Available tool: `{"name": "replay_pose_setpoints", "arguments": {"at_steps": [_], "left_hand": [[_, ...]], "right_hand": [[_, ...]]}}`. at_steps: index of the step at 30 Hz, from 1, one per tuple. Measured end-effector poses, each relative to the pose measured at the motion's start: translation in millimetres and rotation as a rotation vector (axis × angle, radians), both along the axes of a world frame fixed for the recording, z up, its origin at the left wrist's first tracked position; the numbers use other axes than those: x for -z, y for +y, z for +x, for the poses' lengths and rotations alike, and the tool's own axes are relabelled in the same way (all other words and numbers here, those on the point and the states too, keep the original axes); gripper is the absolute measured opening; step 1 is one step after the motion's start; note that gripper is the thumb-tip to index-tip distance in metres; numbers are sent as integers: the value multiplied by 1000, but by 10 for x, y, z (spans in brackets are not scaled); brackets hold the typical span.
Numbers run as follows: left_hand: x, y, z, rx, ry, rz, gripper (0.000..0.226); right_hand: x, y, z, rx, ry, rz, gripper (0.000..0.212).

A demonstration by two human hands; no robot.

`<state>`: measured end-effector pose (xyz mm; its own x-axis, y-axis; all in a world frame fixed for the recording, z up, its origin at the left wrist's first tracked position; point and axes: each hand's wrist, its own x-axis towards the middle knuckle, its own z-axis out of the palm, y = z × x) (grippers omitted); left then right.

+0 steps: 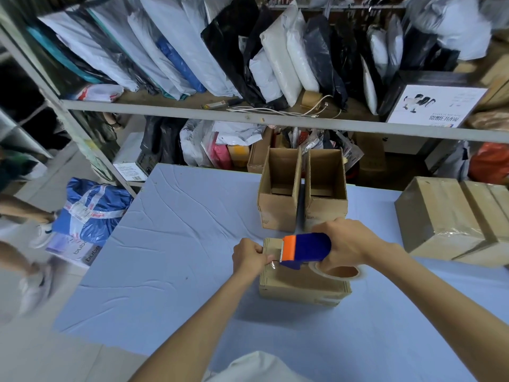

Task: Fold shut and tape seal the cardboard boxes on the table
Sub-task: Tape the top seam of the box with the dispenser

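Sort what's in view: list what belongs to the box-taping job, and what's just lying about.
Job: closed box, tape dispenser gripped by right hand, tape end pinched by left hand, two open boxes behind.
Lying about: blue parcel on the floor, white cable and bagged goods on the shelf.

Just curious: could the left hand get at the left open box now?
Probably yes, once it lets go: the left hand pinches the tape on the closed box; nothing stands between it and the open box.

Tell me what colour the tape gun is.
The tape gun is dark blue with an orange front, clearest in the head view.
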<state>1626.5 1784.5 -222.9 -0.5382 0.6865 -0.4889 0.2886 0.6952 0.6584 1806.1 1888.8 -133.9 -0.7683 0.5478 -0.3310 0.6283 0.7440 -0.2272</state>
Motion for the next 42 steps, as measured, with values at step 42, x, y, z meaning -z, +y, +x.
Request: {"name": "replay_pose_setpoints", "arguments": {"at_steps": [42], "left_hand": [[30, -18, -57, -58, 178, 34, 24]], "right_hand": [[252, 39, 788, 101, -68, 59, 55]]}}
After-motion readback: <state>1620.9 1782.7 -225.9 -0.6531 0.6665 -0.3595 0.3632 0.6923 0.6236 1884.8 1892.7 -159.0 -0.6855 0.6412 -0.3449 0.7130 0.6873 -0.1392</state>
